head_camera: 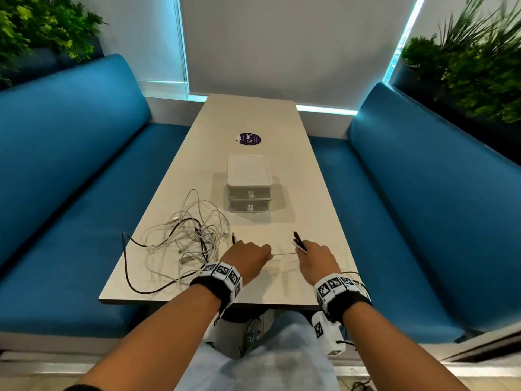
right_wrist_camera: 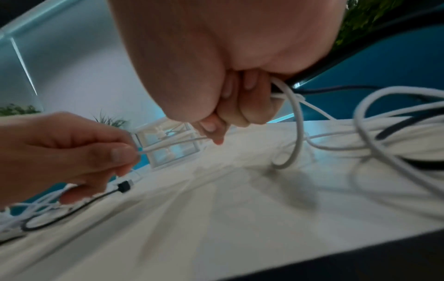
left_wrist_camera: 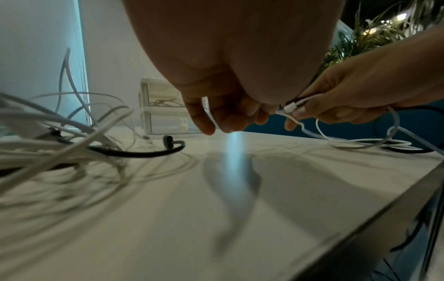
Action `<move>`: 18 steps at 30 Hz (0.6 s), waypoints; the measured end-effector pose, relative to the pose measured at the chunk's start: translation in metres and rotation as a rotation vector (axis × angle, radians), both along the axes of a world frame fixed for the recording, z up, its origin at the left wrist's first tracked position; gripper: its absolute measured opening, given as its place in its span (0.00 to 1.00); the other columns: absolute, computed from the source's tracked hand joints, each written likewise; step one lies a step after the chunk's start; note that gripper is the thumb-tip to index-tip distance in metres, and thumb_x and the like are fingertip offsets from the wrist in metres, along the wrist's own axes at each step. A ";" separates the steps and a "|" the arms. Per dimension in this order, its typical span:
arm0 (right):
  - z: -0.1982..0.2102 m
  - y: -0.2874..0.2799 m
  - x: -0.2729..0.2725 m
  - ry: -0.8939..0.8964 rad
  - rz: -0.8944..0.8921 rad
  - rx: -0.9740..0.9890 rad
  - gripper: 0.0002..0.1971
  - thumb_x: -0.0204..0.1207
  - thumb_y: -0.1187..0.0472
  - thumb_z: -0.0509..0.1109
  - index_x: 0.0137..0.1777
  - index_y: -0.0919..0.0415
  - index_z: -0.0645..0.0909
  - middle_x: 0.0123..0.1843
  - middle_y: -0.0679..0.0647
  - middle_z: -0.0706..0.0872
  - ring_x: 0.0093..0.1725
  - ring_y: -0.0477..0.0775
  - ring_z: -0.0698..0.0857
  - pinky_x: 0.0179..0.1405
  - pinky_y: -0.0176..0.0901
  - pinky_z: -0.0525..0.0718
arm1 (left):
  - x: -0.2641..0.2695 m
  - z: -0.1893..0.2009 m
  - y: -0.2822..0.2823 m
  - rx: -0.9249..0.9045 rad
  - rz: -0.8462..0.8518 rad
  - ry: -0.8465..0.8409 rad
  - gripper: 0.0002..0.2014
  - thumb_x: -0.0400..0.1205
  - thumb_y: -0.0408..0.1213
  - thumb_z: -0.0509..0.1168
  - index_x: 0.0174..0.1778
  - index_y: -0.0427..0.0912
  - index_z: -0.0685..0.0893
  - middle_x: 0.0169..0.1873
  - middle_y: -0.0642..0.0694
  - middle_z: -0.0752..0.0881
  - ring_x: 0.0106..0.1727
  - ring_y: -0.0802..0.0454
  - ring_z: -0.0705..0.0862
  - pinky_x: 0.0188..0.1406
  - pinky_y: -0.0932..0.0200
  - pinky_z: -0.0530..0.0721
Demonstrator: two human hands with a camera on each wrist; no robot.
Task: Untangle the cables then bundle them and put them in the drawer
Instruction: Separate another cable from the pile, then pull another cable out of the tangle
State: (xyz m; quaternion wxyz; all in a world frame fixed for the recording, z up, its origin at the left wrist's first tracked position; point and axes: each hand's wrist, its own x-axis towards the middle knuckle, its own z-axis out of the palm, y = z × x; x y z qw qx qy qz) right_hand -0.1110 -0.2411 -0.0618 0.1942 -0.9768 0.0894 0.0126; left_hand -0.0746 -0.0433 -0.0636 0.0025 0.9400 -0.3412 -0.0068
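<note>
A tangle of white and black cables (head_camera: 186,238) lies on the table's near left. My left hand (head_camera: 266,253) pinches a thin white cable (head_camera: 283,253) that runs taut across to my right hand (head_camera: 301,248). My right hand grips a bunch of white and black cable ends, with black tips sticking out above the fist. In the right wrist view the right hand (right_wrist_camera: 228,116) curls round white cable, and loose coils (right_wrist_camera: 384,133) trail behind it. The left hand (right_wrist_camera: 120,154) pinches the strand there. The white two-drawer unit (head_camera: 249,190) stands beyond both hands, drawers closed.
A purple round sticker (head_camera: 249,138) lies on the table (head_camera: 296,289) beyond the drawer unit. Blue benches (head_camera: 70,165) flank the table on both sides. A black plug (left_wrist_camera: 168,142) lies on the table near the left hand. Plants stand behind the benches.
</note>
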 end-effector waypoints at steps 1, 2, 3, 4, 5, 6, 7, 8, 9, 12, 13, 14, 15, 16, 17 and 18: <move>0.001 0.006 0.000 -0.036 0.042 0.039 0.14 0.86 0.50 0.58 0.62 0.54 0.80 0.51 0.60 0.88 0.51 0.65 0.86 0.46 0.50 0.83 | -0.001 -0.001 -0.002 -0.007 0.003 0.003 0.15 0.92 0.47 0.47 0.57 0.41 0.75 0.45 0.38 0.88 0.45 0.34 0.85 0.42 0.49 0.74; 0.001 0.012 0.000 -0.059 0.094 0.075 0.14 0.85 0.50 0.59 0.63 0.53 0.81 0.50 0.59 0.89 0.50 0.64 0.86 0.46 0.51 0.84 | -0.002 -0.003 -0.004 -0.019 0.005 0.014 0.16 0.92 0.47 0.47 0.58 0.41 0.75 0.45 0.38 0.88 0.46 0.34 0.85 0.42 0.48 0.75; 0.001 0.017 0.000 -0.053 0.146 0.097 0.14 0.85 0.50 0.60 0.62 0.52 0.82 0.49 0.58 0.90 0.49 0.63 0.87 0.46 0.52 0.85 | -0.003 -0.004 -0.005 -0.038 0.011 0.030 0.16 0.92 0.47 0.47 0.59 0.42 0.75 0.46 0.38 0.88 0.46 0.34 0.85 0.43 0.48 0.75; 0.000 0.023 -0.001 -0.025 0.186 0.101 0.13 0.84 0.49 0.60 0.59 0.52 0.83 0.48 0.57 0.90 0.48 0.62 0.87 0.46 0.54 0.85 | -0.003 -0.006 -0.005 -0.058 0.020 0.047 0.15 0.92 0.47 0.47 0.60 0.42 0.75 0.47 0.38 0.88 0.48 0.34 0.85 0.42 0.49 0.74; -0.001 0.027 -0.002 0.013 0.207 0.092 0.13 0.84 0.48 0.60 0.57 0.52 0.83 0.47 0.57 0.89 0.48 0.62 0.87 0.47 0.55 0.85 | -0.003 -0.008 -0.004 -0.077 0.028 0.059 0.15 0.92 0.47 0.48 0.61 0.42 0.75 0.49 0.39 0.88 0.49 0.35 0.85 0.42 0.49 0.73; -0.002 0.029 -0.003 0.045 0.209 0.080 0.14 0.84 0.47 0.60 0.55 0.53 0.83 0.47 0.57 0.89 0.48 0.62 0.86 0.47 0.55 0.85 | -0.003 -0.009 -0.003 -0.096 0.036 0.070 0.15 0.91 0.48 0.49 0.61 0.42 0.75 0.50 0.40 0.88 0.49 0.36 0.85 0.42 0.49 0.73; -0.004 0.029 -0.003 0.065 0.201 0.061 0.14 0.84 0.47 0.60 0.54 0.54 0.83 0.48 0.57 0.89 0.49 0.62 0.86 0.47 0.55 0.85 | -0.003 -0.009 -0.001 -0.113 0.043 0.083 0.16 0.91 0.49 0.49 0.60 0.43 0.76 0.51 0.41 0.88 0.51 0.37 0.85 0.43 0.49 0.73; -0.006 0.028 -0.003 0.077 0.190 0.030 0.14 0.84 0.47 0.61 0.55 0.54 0.83 0.49 0.57 0.89 0.50 0.62 0.86 0.48 0.54 0.85 | -0.003 -0.010 0.002 -0.134 0.050 0.100 0.16 0.90 0.50 0.50 0.61 0.44 0.77 0.53 0.42 0.88 0.53 0.39 0.85 0.45 0.50 0.73; -0.008 0.025 -0.002 0.095 0.177 -0.019 0.13 0.84 0.48 0.61 0.57 0.54 0.82 0.50 0.58 0.88 0.51 0.63 0.86 0.48 0.52 0.85 | -0.002 -0.009 0.004 -0.160 0.060 0.118 0.17 0.90 0.51 0.51 0.64 0.45 0.78 0.56 0.43 0.88 0.56 0.40 0.85 0.48 0.50 0.73; -0.004 0.006 0.001 0.151 0.055 -0.161 0.11 0.84 0.57 0.59 0.59 0.56 0.81 0.53 0.58 0.87 0.51 0.62 0.87 0.44 0.47 0.81 | 0.003 -0.003 0.014 -0.210 0.087 0.094 0.19 0.89 0.50 0.52 0.72 0.45 0.75 0.61 0.44 0.85 0.61 0.42 0.82 0.59 0.48 0.75; 0.001 -0.004 0.002 0.159 -0.005 -0.206 0.11 0.83 0.60 0.58 0.58 0.58 0.81 0.53 0.58 0.86 0.51 0.62 0.87 0.42 0.47 0.80 | 0.006 0.000 0.017 -0.216 0.090 0.063 0.18 0.90 0.48 0.52 0.72 0.46 0.75 0.61 0.45 0.84 0.61 0.43 0.81 0.60 0.48 0.75; 0.005 -0.015 0.001 0.162 -0.063 -0.254 0.11 0.83 0.63 0.57 0.56 0.60 0.81 0.53 0.59 0.86 0.51 0.61 0.87 0.41 0.46 0.79 | 0.009 0.003 0.020 -0.217 0.093 0.033 0.17 0.90 0.46 0.52 0.71 0.46 0.76 0.61 0.46 0.84 0.61 0.44 0.81 0.60 0.48 0.74; 0.010 -0.027 -0.001 0.174 -0.118 -0.295 0.11 0.82 0.65 0.57 0.55 0.61 0.81 0.54 0.59 0.86 0.51 0.61 0.87 0.41 0.46 0.80 | 0.012 0.006 0.022 -0.213 0.093 -0.002 0.16 0.89 0.45 0.53 0.69 0.46 0.77 0.60 0.46 0.84 0.61 0.44 0.80 0.61 0.48 0.73; 0.014 -0.037 -0.003 0.191 -0.167 -0.319 0.10 0.81 0.66 0.57 0.53 0.61 0.80 0.54 0.59 0.86 0.51 0.61 0.87 0.41 0.47 0.80 | 0.016 0.008 0.024 -0.201 0.093 -0.042 0.15 0.89 0.44 0.53 0.67 0.47 0.77 0.59 0.47 0.84 0.61 0.44 0.80 0.61 0.48 0.73; 0.017 -0.046 -0.004 0.202 -0.214 -0.324 0.09 0.81 0.66 0.58 0.52 0.61 0.80 0.53 0.59 0.86 0.50 0.61 0.87 0.41 0.48 0.81 | 0.020 0.009 0.025 -0.187 0.100 -0.081 0.14 0.88 0.43 0.54 0.66 0.47 0.78 0.59 0.47 0.84 0.60 0.45 0.79 0.61 0.48 0.73; 0.020 -0.053 -0.006 0.203 -0.259 -0.315 0.07 0.80 0.67 0.60 0.51 0.62 0.79 0.54 0.60 0.86 0.50 0.62 0.87 0.42 0.49 0.80 | 0.025 0.011 0.027 -0.171 0.117 -0.109 0.13 0.87 0.43 0.55 0.64 0.47 0.79 0.58 0.47 0.83 0.60 0.44 0.78 0.61 0.48 0.73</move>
